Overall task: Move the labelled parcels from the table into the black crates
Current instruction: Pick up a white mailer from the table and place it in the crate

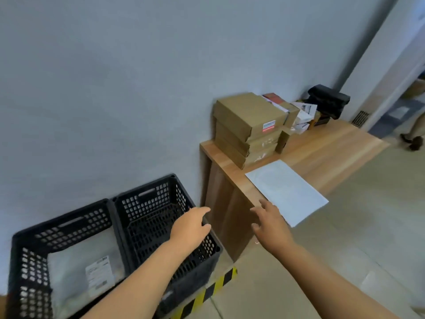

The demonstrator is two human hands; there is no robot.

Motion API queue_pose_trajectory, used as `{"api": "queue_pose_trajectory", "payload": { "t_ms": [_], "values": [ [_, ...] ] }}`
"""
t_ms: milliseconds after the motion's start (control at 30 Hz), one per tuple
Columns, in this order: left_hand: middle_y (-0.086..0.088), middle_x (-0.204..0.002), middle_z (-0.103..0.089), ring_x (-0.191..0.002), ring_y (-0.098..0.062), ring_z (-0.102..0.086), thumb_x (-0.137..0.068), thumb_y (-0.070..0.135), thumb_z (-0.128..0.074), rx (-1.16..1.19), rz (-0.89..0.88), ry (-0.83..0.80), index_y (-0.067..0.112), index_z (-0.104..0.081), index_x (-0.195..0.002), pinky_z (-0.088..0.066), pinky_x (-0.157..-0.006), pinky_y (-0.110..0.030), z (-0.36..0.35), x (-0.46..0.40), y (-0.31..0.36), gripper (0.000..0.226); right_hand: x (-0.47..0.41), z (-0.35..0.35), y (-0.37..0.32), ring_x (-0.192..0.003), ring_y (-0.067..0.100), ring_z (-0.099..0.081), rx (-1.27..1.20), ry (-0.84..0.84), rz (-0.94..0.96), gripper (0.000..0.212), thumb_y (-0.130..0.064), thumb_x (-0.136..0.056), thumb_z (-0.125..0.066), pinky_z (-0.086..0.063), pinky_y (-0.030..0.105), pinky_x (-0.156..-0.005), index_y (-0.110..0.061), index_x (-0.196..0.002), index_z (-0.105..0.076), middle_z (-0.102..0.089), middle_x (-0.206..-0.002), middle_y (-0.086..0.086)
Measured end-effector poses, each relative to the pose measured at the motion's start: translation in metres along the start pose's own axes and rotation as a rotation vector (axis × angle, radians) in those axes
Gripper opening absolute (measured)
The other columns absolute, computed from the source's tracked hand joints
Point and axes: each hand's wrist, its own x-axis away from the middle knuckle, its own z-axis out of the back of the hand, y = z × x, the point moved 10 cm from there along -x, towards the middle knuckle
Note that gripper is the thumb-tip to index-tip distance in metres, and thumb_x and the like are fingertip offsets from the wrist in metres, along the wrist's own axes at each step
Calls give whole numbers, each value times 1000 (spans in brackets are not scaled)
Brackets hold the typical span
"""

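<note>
Two black crates stand side by side on the floor at lower left. The left crate (30,245) holds a grey bagged parcel (80,268) with a white label. The right crate (158,203) looks empty. A flat white parcel (292,189) lies on the near corner of the wooden table (326,148), overhanging its edge. A stack of brown cardboard boxes (248,127) sits at the table's left end by the wall. My left hand (190,226) hovers over the right crate, fingers relaxed, holding nothing. My right hand (271,222) reaches toward the white parcel with fingers spread, just short of it.
More parcels, papers and a black pouch (328,100) pile up at the table's far end against the wall. A yellow-and-black hazard strip (207,293) runs along the floor by the crates. A person's shoes (414,141) show at the far right.
</note>
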Motion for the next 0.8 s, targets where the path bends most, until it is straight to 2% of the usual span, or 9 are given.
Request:
{"api": "queue_pose_trajectory", "payload": {
  "t_ms": [133, 300, 467, 633, 800],
  "values": [
    [7, -136, -48, -111, -12, -55, -94, 30, -51, -5, -80, -31, 31, -38, -142, -52, -88, -32, -51, -7, 88, 50, 19, 41, 89, -140, 21, -26, 21, 38, -46, 40, -18, -91, -55, -31, 31, -110, -22, -131, -51, -26, -153, 4],
    [9, -127, -52, -107, -10, -56, -93, 31, -52, 17, -113, -46, 31, -41, -140, -52, -87, -33, -86, -18, 151, 48, 24, 80, 168, -139, 22, -28, 52, 78, -104, 43, -11, -88, -52, -33, 28, -106, -16, -131, -52, -27, -153, 8],
    [7, -124, -53, -104, -9, -55, -93, 29, -51, 23, -91, -56, 29, -45, -136, -49, -84, -27, -108, -40, 172, 44, 14, 84, 216, -139, 21, -27, -1, 70, -153, 46, -8, -85, -53, -32, 28, -106, -13, -131, -52, -28, -152, 9],
    [6, -131, -52, -105, -9, -54, -92, 27, -50, 66, -59, -115, 28, -44, -137, -47, -83, -24, -142, -78, 186, 46, -10, 77, 257, -139, 20, -28, -6, 35, -180, 46, -11, -86, -56, -32, 28, -107, -15, -132, -52, -27, -152, 6],
    [4, -139, -47, -116, -14, -52, -92, 25, -48, 131, 35, -161, 26, -41, -140, -43, -89, -24, -171, -135, 188, 49, -59, 78, 292, -137, 17, -30, -1, -12, -177, 45, -9, -88, -51, -35, 24, -100, -16, -133, -50, -32, -149, 3]
  ]
}}
